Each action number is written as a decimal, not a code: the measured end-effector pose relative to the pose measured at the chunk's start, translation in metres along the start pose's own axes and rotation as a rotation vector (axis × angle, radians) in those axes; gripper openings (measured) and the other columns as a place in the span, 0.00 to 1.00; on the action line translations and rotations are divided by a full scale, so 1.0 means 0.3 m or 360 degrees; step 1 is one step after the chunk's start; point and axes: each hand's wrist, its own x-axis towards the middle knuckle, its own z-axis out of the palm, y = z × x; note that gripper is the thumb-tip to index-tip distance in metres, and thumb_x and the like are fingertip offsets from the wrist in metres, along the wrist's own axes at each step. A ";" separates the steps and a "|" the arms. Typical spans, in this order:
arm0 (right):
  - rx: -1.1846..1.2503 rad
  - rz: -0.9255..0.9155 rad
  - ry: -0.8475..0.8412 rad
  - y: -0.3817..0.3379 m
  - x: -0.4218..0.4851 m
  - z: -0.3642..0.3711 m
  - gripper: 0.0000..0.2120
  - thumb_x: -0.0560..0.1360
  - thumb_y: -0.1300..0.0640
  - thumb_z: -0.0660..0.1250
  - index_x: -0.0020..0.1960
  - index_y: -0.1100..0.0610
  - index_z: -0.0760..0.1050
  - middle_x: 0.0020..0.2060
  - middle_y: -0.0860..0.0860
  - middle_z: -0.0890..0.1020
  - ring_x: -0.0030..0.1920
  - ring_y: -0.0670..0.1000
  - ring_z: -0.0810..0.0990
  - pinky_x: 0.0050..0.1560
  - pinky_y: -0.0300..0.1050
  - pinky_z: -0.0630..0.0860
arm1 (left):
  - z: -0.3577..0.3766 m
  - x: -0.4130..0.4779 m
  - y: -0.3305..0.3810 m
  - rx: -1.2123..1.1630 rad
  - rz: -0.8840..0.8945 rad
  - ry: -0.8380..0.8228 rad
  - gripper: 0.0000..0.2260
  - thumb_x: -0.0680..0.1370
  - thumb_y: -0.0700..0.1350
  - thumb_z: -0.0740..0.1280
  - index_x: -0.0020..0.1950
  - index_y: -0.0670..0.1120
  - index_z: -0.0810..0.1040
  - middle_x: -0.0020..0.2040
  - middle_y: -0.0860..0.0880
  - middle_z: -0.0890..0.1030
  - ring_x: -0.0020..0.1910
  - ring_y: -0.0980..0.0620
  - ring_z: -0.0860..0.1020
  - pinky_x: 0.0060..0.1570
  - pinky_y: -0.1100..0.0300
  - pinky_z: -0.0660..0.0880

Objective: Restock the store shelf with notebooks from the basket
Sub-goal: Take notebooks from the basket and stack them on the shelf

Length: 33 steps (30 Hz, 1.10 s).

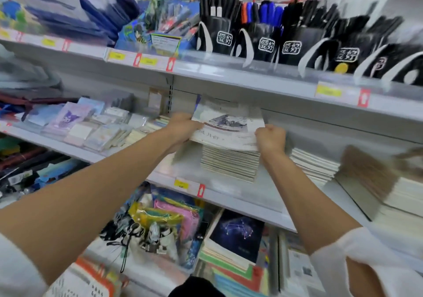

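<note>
A small bundle of pale notebooks with a mountain picture on the cover (229,122) hangs tilted just above a stack of the same notebooks (230,162) on the middle shelf (224,196). My left hand (183,128) grips the bundle's left edge. My right hand (271,137) grips its right lower corner, fingers curled round it. The basket is out of sight. Motion blurs the frame.
More notebook stacks (313,164) and brown-covered books (368,175) lie to the right. Small cartoon notepads (68,120) fill the shelf's left part. Black pen holders (265,42) stand on the shelf above. Pouches (167,219) and a dark star-map notebook (238,232) sit below.
</note>
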 end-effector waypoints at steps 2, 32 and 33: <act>-0.0031 -0.0007 0.0037 0.003 0.061 -0.005 0.15 0.73 0.67 0.58 0.57 0.67 0.77 0.45 0.55 0.79 0.44 0.51 0.73 0.43 0.41 0.66 | 0.055 0.081 0.018 0.0048 0.0053 0.0055 0.09 0.77 0.34 0.63 0.56 0.38 0.78 0.52 0.40 0.81 0.47 0.44 0.80 0.44 0.55 0.77; -0.0055 -0.0503 0.0452 0.246 0.257 0.112 0.17 0.81 0.47 0.58 0.60 0.58 0.72 0.28 0.48 0.74 0.26 0.46 0.70 0.25 0.35 0.65 | 0.222 0.496 -0.167 0.0381 0.0780 0.0498 0.26 0.79 0.62 0.57 0.33 0.43 0.74 0.24 0.49 0.63 0.25 0.52 0.61 0.27 0.58 0.58; -0.0073 -0.0499 0.0444 0.250 0.259 0.115 0.18 0.81 0.46 0.57 0.61 0.58 0.72 0.28 0.49 0.73 0.25 0.47 0.69 0.25 0.35 0.64 | 0.225 0.496 -0.173 0.0399 0.0789 0.0434 0.23 0.80 0.60 0.57 0.43 0.42 0.80 0.24 0.50 0.65 0.25 0.53 0.63 0.27 0.58 0.60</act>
